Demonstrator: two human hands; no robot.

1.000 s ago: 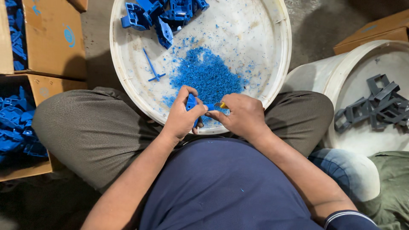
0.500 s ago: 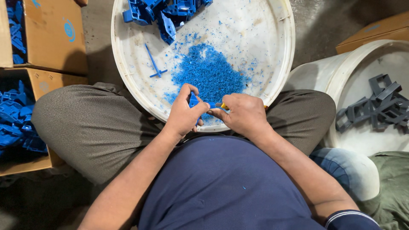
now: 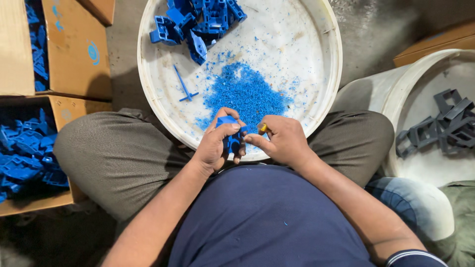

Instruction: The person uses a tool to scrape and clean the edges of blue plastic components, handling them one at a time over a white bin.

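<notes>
Head view shows little change from half a second ago: your two hands have stayed together at the near rim of the round white plastic tub [image 3: 324, 59], and the view has only shifted slightly, so the tub and your knees sit a touch differently in frame. Your left hand [image 3: 217, 146] is curled around a small blue moulded plastic part [image 3: 228, 132], thumb and fingers wrapped over it, palm turned toward your body. Your right hand [image 3: 282, 141] is closed on a small yellow-tipped tool [image 3: 262, 127], its tip held right against the part; how much of the tool lies inside the fist cannot be seen. Both wrists rest over the tub's edge above your lap, forearms angled inward. Just beyond your fingers lies a heap of fine blue plastic shavings [image 3: 245, 91], and more blue moulded parts [image 3: 198, 22] are piled at the tub's far side. An open cardboard box of blue parts [image 3: 29, 153] stands at your left.
</notes>
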